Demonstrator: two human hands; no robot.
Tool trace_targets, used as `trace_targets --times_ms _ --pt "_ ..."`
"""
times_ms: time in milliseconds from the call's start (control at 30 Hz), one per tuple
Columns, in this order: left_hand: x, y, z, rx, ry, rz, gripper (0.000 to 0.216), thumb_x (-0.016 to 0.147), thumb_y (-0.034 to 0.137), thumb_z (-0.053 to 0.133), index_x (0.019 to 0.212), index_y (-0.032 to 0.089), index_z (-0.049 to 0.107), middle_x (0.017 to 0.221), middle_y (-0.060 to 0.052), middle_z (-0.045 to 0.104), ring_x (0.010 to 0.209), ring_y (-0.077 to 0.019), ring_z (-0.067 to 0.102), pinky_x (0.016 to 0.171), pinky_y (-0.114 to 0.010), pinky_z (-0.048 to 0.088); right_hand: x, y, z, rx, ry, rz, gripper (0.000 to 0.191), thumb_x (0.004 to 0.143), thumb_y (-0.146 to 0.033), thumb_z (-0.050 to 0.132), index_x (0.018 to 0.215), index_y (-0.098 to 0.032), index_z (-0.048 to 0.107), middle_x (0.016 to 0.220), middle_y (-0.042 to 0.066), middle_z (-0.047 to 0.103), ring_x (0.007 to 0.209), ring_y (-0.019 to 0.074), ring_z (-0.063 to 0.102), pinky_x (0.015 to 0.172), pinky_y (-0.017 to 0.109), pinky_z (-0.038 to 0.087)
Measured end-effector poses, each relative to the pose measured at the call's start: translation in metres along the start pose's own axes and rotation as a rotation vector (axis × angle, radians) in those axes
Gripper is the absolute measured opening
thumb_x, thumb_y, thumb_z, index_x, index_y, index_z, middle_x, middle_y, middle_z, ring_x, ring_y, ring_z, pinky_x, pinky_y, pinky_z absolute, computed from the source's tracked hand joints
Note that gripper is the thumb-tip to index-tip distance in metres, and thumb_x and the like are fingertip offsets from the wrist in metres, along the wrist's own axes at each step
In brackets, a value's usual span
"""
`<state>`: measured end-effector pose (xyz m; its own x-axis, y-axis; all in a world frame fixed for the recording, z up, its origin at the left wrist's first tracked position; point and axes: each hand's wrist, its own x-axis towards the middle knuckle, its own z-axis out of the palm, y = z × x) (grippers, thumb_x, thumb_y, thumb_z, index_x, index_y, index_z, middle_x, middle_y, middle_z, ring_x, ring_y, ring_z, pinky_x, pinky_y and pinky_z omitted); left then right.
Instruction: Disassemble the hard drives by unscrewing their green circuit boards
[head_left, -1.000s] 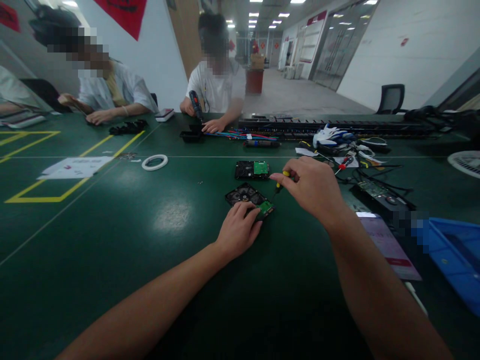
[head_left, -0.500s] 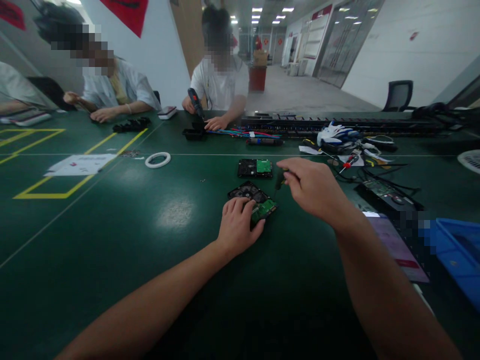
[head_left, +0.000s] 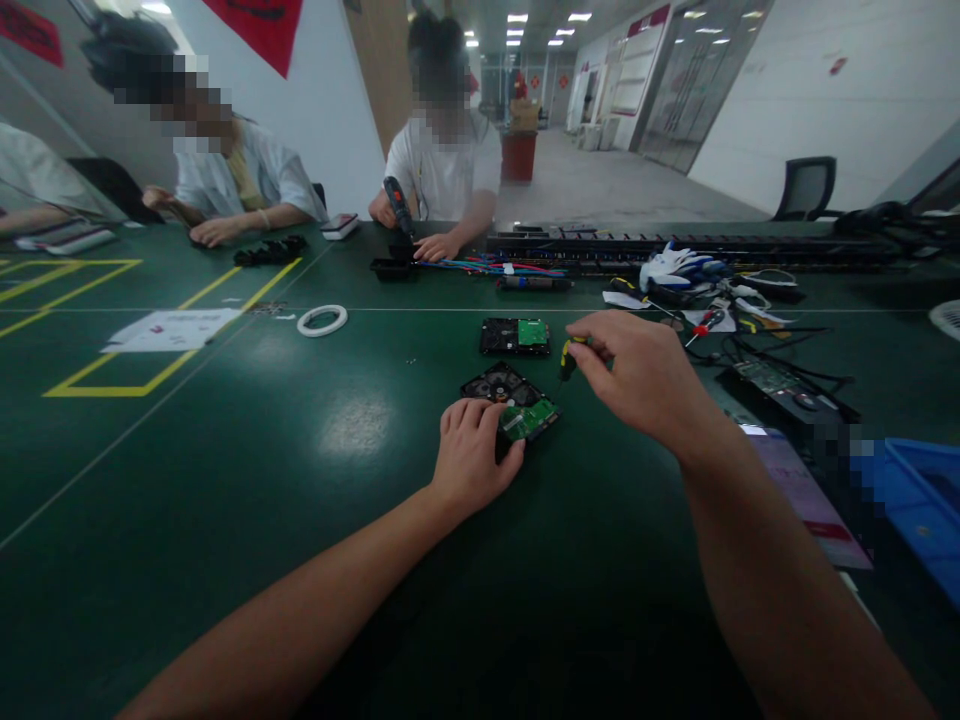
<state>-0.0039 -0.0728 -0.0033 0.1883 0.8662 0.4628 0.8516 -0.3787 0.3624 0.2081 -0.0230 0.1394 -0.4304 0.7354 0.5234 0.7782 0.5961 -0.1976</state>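
A hard drive [head_left: 499, 382] with a black underside and green circuit board lies turned at an angle on the table. My left hand [head_left: 474, 448] grips its near left side, fingers over the top and thumb along the near edge. In my right hand [head_left: 637, 375] is a small yellow-and-black screwdriver [head_left: 568, 362], pinched by its handle and pointing down. Its thin shaft ends near the drive's right corner; I cannot tell whether it touches. Just beyond lies a second hard drive [head_left: 514, 336], also green-boarded.
Left stand a white ring [head_left: 322, 320] and papers [head_left: 169, 330]. Tiny screws [head_left: 410, 361] lie near the drives. To the right are gloves [head_left: 675, 268], a red screwdriver [head_left: 703, 325], cables, a circuit board [head_left: 787, 385] and a blue bin [head_left: 919, 510]. Across, a co-worker's hand [head_left: 439, 246] works beside a power screwdriver [head_left: 397, 203].
The screwdriver in my right hand has turned, now showing its yellow side. My left hand has slid slightly left on the hard drive. The whole view has shifted a little.
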Motion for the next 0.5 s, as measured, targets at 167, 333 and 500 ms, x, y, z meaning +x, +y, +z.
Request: trace_targets --times_ms 167,333,500 --pt "0.0004 -0.0007 -0.0012 -0.015 -0.006 -0.009 0.050 0.084 0.039 0.066 0.129 0.022 0.054 0.122 -0.012 0.058 0.123 -0.0328 0.047 0.109 -0.052 0.037 -0.0003 -0.0014 -0.0006 0.000 -0.023 -0.001 0.021 0.092 -0.018 0.057 0.109 -0.019 0.069 0.104 0.011 0.073 0.096 0.0280 0.067 0.084 0.041 0.048" --pt "0.0009 -0.0007 0.0002 -0.020 -0.005 -0.028 0.050 0.083 0.039 0.066 0.128 0.021 0.053 0.123 -0.012 0.058 0.123 -0.0334 0.048 0.109 -0.053 0.037 0.0001 -0.0008 -0.0005 -0.007 -0.011 0.009 0.011 0.092 -0.022 0.059 0.099 -0.021 0.068 0.095 0.009 0.072 0.088 0.0260 0.065 0.078 0.039 0.046" --pt "0.0010 -0.0007 0.0018 -0.021 0.002 -0.025 0.049 0.083 0.039 0.066 0.126 0.021 0.052 0.123 -0.012 0.058 0.123 -0.0327 0.048 0.110 -0.052 0.037 -0.0009 0.0007 0.0004 -0.002 0.015 0.002 0.014 0.089 -0.018 0.060 0.101 -0.018 0.068 0.100 0.010 0.072 0.088 0.0254 0.065 0.079 0.038 0.047"
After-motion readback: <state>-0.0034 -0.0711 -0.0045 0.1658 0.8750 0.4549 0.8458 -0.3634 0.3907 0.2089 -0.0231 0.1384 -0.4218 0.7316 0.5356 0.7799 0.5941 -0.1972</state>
